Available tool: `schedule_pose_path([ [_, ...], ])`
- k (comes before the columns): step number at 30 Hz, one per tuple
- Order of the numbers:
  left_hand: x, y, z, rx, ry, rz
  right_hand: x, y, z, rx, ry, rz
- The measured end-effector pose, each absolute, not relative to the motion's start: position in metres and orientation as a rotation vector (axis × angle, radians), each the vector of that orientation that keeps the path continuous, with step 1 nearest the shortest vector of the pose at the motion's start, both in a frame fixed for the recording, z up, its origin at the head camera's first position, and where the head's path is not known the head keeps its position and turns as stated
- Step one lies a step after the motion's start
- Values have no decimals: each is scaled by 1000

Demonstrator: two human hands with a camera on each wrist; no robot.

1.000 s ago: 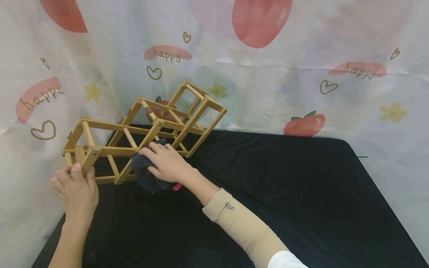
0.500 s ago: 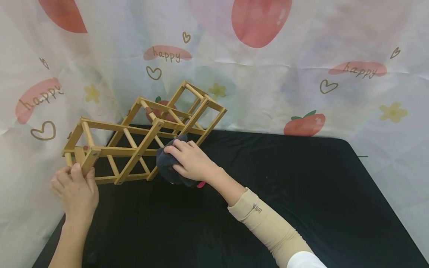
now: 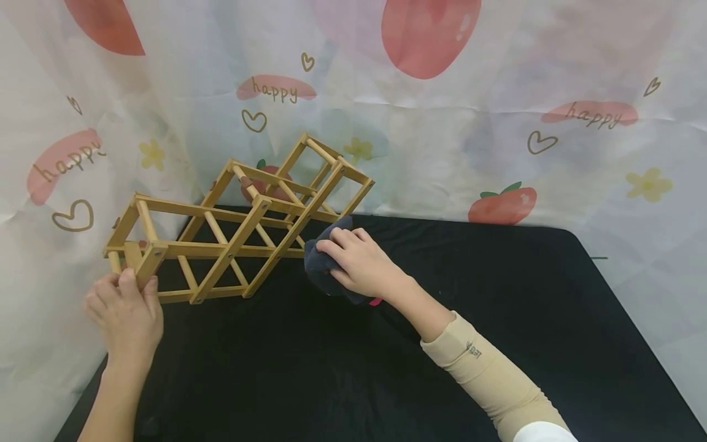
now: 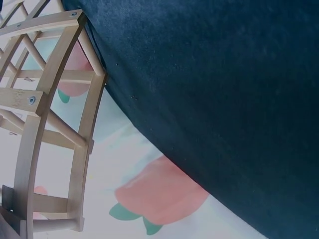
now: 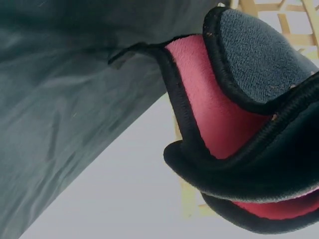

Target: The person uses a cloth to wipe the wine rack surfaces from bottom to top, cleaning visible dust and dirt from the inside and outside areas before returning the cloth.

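A folding wooden lattice rack [image 3: 240,250] made of slats and dowels stands on the left of the black-covered table. My left hand [image 3: 124,310] grips the slats at its near left end. In my right hand [image 3: 361,261] is a bunched cloth [image 3: 320,264], dark grey-blue on the outside, close to the rack's lower right edge. The right wrist view shows the folded cloth [image 5: 264,55] with its black-bound edges and pink inner side. Seen from the left wrist, the rack's frame [image 4: 60,64] fills the left side, with a screw head at a joint; the left hand is out of that view.
The black cloth [image 3: 469,282] covers the table, and its rounded far corner lies at the right. White curtain [image 3: 442,135] printed with strawberries, hearts and "happy" hangs directly behind the table and on the left, close to the rack.
My right hand has moved to the right along the rack with the cloth, uncovering the middle slats. The left hand and the rack have stayed where they were.
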State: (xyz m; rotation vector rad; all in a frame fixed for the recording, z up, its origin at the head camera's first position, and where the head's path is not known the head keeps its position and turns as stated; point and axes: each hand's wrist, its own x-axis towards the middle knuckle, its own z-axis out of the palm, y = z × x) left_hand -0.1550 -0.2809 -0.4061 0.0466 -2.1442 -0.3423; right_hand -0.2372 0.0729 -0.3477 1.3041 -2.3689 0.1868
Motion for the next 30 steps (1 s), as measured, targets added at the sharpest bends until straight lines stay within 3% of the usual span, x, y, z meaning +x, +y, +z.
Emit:
schedule_pose_path([
  [14, -158, -292, -402, -52, -2130, -277, -230, 118, -360, 1232, -2404, 163],
  [30, -169, -297, -379, -387, -1861, -259, -226, 153, -364, 1137, -2463, 182],
])
